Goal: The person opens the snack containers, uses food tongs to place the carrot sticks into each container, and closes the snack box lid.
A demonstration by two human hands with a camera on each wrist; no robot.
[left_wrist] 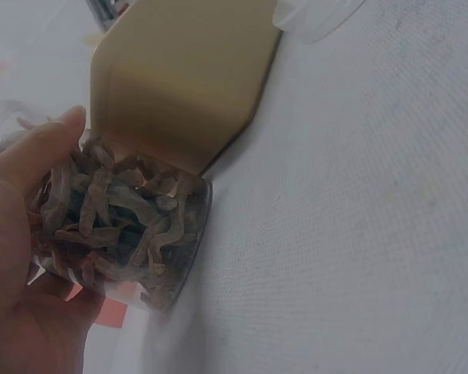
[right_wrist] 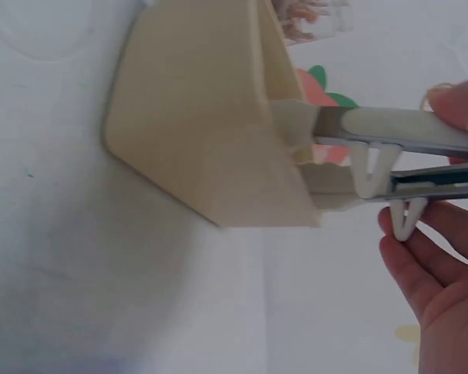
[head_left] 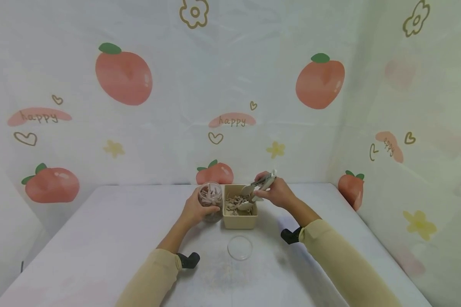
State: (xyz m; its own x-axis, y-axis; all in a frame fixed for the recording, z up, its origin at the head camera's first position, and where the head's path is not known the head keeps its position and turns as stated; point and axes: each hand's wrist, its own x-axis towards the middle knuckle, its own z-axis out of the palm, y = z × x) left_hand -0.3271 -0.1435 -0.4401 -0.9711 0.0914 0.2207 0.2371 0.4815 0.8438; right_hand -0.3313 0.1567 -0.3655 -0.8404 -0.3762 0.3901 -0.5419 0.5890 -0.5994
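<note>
My left hand (head_left: 194,209) grips a clear jar (head_left: 210,194), thumb across its near side. Brownish dried strips (left_wrist: 117,210) fill much of the jar in the left wrist view. Right beside it stands a cream rectangular bin (head_left: 240,221) with similar dried pieces (head_left: 233,204) inside. My right hand (head_left: 276,190) holds a pair of tongs (head_left: 266,182) over the bin, thumb on one arm and fingers on the other. In the right wrist view the tongs' heads (right_wrist: 296,121) dip past the bin's rim, spread apart; their tips are hidden by its wall there.
A clear round lid (head_left: 240,247) lies on the white-covered table (head_left: 199,281) in front of the bin. Behind the table hangs a white printed sheet (head_left: 165,149), with another at the right side. Each wrist wears a black device (head_left: 189,260).
</note>
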